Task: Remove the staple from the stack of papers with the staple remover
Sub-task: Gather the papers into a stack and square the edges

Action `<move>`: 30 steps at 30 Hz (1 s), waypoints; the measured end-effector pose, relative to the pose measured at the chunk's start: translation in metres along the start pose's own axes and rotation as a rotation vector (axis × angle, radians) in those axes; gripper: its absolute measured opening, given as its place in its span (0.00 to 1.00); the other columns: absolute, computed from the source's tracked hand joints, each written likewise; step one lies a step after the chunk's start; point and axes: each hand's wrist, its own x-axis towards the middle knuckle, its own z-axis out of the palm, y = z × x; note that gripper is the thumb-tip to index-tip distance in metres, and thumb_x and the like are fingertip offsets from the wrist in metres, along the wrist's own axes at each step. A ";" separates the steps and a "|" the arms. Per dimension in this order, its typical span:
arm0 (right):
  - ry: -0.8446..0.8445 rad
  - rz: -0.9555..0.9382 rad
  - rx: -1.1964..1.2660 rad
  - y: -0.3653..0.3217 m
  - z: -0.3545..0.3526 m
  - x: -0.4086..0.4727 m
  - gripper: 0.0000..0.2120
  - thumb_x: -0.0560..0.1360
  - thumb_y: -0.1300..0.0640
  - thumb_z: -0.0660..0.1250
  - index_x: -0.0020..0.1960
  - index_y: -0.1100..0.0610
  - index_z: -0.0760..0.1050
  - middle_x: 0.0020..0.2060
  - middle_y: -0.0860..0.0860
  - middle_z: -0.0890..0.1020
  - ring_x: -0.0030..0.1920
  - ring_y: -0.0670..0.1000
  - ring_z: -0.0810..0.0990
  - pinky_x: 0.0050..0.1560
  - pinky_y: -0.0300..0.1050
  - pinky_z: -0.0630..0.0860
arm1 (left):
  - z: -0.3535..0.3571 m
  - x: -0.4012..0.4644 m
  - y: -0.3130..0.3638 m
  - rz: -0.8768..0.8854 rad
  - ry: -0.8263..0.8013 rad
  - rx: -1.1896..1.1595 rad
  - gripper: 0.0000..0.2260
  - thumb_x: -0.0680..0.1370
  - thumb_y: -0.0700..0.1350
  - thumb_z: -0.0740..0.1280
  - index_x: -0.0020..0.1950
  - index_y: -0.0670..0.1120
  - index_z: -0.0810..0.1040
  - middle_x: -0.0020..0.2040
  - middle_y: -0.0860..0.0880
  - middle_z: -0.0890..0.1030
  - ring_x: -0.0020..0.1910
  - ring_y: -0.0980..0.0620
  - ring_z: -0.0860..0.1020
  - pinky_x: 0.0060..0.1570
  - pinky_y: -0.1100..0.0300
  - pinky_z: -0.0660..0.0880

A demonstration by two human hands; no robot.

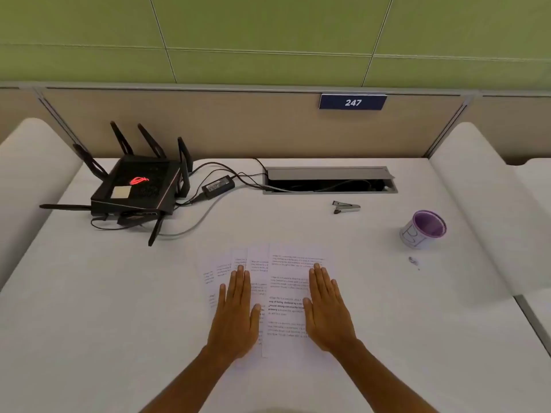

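**Two flat palms on the fanned papers**

Both of my hands lie open and flat, fingers straight and together, gripping nothing. Under and all around them spreads the white desk point(89, 293), the biggest thing in front of me. Far ahead of my left hand point(235, 317), toward the back corner, sits the black router point(137, 189) with its antennas sticking up and out and a red logo glowing on top; its cables run off to the right past a black power brick point(217, 185) into the open cable hatch point(329, 180), which lies well ahead of both hands.

Directly beneath my palms are the papers point(286, 281), printed sheets fanned out in a spread: my left hand presses the overlapping sheets on that side, and my right hand point(328, 314) rests on the right part of the top sheet.

Off to the right of my right hand and somewhat ahead, a purple-rimmed cup point(423, 231) lies tilted on the desk. Ahead of my right fingertips, well apart from the papers and just before the hatch, lies the staple remover point(347, 207), untouched. Smallest of all, a tiny metal bit point(413, 260) lies near the cup, on the side toward me; it is too small to tell what it is.
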 end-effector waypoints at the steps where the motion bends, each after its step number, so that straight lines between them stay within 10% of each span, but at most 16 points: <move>1: -0.015 0.010 0.003 -0.002 0.002 -0.005 0.32 0.86 0.46 0.45 0.84 0.56 0.36 0.84 0.49 0.38 0.83 0.48 0.36 0.85 0.51 0.44 | 0.002 -0.005 0.000 -0.016 -0.019 -0.013 0.34 0.84 0.61 0.44 0.85 0.48 0.37 0.87 0.49 0.37 0.86 0.49 0.39 0.86 0.42 0.46; 8: -0.024 -0.020 0.050 -0.003 0.014 -0.009 0.30 0.87 0.49 0.47 0.85 0.56 0.43 0.85 0.49 0.44 0.84 0.48 0.40 0.84 0.52 0.42 | 0.014 -0.018 -0.009 -0.032 -0.072 -0.037 0.35 0.84 0.64 0.42 0.85 0.47 0.36 0.87 0.50 0.36 0.86 0.51 0.37 0.85 0.45 0.40; 11: 0.110 -0.067 0.256 -0.004 0.008 -0.002 0.25 0.85 0.57 0.62 0.81 0.56 0.64 0.81 0.51 0.66 0.81 0.49 0.63 0.81 0.52 0.63 | 0.008 -0.013 -0.010 -0.036 -0.014 -0.173 0.33 0.85 0.54 0.54 0.87 0.49 0.43 0.87 0.52 0.43 0.86 0.53 0.41 0.85 0.44 0.39; 14: 0.336 0.003 0.332 -0.001 0.007 0.003 0.17 0.77 0.64 0.73 0.66 0.56 0.82 0.62 0.51 0.86 0.61 0.52 0.85 0.60 0.57 0.83 | -0.006 -0.014 -0.014 -0.118 0.098 -0.328 0.26 0.86 0.49 0.61 0.85 0.53 0.61 0.81 0.52 0.70 0.83 0.49 0.62 0.83 0.43 0.61; 18: 0.298 0.116 0.253 -0.003 0.006 0.005 0.18 0.75 0.57 0.76 0.65 0.55 0.80 0.60 0.52 0.83 0.62 0.54 0.80 0.60 0.60 0.79 | -0.016 -0.013 -0.035 -0.180 0.290 -0.343 0.19 0.84 0.45 0.67 0.76 0.47 0.76 0.63 0.47 0.86 0.61 0.46 0.85 0.61 0.45 0.84; 23: 0.142 0.247 0.100 -0.003 0.013 -0.003 0.32 0.77 0.43 0.70 0.76 0.56 0.67 0.76 0.55 0.70 0.76 0.58 0.68 0.74 0.61 0.69 | -0.018 0.001 -0.067 -0.403 0.131 -0.188 0.38 0.79 0.54 0.73 0.84 0.44 0.59 0.84 0.40 0.62 0.83 0.37 0.60 0.81 0.37 0.59; 30: -0.004 0.273 -0.003 -0.002 0.030 -0.015 0.44 0.79 0.32 0.55 0.83 0.60 0.51 0.84 0.57 0.55 0.84 0.59 0.53 0.82 0.63 0.51 | -0.021 0.022 -0.085 -0.439 -0.060 -0.120 0.50 0.79 0.68 0.64 0.85 0.45 0.35 0.87 0.44 0.39 0.86 0.41 0.37 0.80 0.33 0.35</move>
